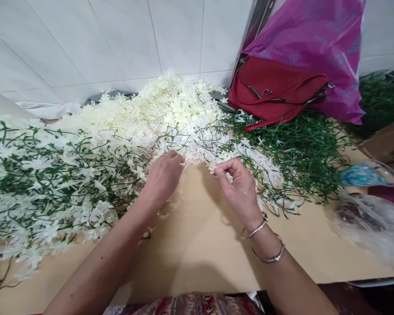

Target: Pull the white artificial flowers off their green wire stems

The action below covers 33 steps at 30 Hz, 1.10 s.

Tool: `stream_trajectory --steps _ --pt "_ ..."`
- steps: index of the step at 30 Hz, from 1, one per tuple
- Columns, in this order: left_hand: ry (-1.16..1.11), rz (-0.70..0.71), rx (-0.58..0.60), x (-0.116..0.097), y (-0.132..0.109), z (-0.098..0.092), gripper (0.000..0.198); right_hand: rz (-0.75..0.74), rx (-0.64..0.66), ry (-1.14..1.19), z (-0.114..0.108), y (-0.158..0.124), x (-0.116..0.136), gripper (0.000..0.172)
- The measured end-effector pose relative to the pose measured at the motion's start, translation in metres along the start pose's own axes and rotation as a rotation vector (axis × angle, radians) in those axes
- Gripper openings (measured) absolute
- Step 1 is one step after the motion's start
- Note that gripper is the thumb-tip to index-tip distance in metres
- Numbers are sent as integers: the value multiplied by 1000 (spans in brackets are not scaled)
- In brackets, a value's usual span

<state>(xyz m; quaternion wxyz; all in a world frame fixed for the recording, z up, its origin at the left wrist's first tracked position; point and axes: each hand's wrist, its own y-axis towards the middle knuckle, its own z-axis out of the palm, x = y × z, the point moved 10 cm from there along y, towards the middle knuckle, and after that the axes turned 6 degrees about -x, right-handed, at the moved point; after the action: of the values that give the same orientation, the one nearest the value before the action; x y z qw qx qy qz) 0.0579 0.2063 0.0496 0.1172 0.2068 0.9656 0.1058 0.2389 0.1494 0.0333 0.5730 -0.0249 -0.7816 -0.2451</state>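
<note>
My right hand [239, 186], with two bangles at the wrist, pinches a small white artificial flower [212, 166] between thumb and forefinger. Level with it, my left hand [166, 174] is closed, its fingers curled down at the near edge of a heap of thin white flower pieces [198, 148]. What its fingertips hold, if anything, is hidden. Behind both hands rises a pile of cream-white petals [180, 103]. To the left of my left hand spreads a large mass of white flowers on green stems [52, 175].
Bare green stems [308, 153] lie in a heap at the right. A red handbag [276, 89] rests against a purple plastic bag [321, 39]. A clear plastic bag [374, 227] sits on the tabletop [197, 245] at right. A tiled wall [118, 39] closes off the back.
</note>
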Motion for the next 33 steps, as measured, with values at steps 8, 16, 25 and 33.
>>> stream_trajectory --steps 8,16,25,33 --pt "48 93 226 -10 -7 16 14 -8 69 -47 11 -5 2 7" --pt "161 58 52 -3 24 -20 18 -6 96 -99 16 -7 -1 8" --pt "138 120 55 -1 88 10 50 4 78 -106 15 -4 -5 7" --pt "21 137 109 -14 59 1 20 -39 88 -102 15 -5 3 8"
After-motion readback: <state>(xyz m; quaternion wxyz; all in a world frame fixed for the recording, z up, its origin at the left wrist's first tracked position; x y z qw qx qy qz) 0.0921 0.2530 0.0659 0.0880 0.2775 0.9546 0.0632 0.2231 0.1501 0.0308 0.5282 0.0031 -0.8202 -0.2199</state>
